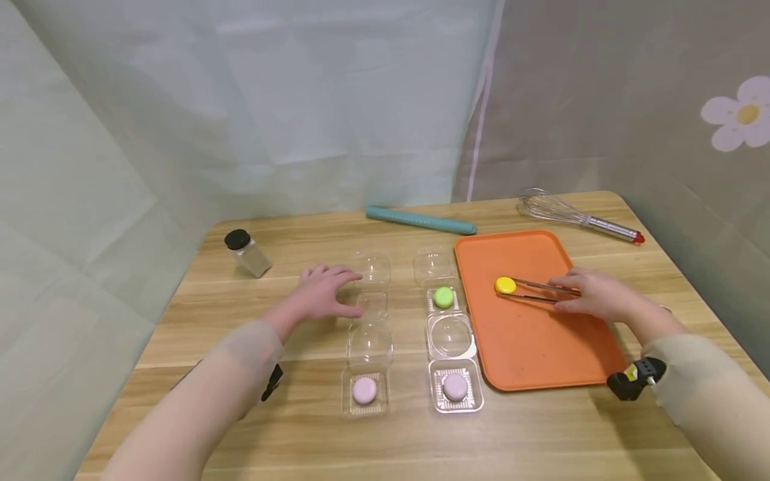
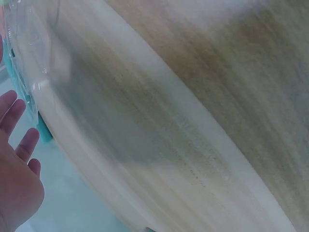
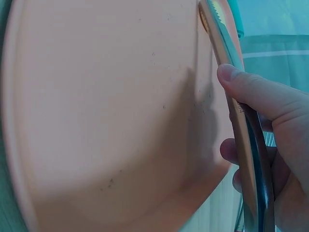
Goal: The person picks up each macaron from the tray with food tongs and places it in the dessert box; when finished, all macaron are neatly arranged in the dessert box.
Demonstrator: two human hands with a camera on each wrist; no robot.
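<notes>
Yellow macaron [image 1: 505, 285] is lying in the left half of the orange tray [image 1: 541, 361], with the tongs [image 1: 535, 298] straddling it. From my end I'm reading the right hand [image 1: 598, 294] as clearly the nearer of the two hands: it is gripping the tongs, and the piece is sitting off to that hand's left, out at the tips. The tongs' long axis is running roughly sideways across the tray and pointing leftward; the macaron, being round, is giving me no long axis of its own. I'm seeing one arm on its far side and one on its near side, though I can't tell how hard they are pressing. The left hand [image 1: 320, 295] is holding nothing; its fingers are spreading wide beside a clear container [image 1: 371, 305], and I can't tell whether they are touching it. That container is lying left of the tray, beyond a green macaron [image 1: 444, 297], so the line I'm judging by is running leftward over the surface [image 1: 313, 444].
</notes>
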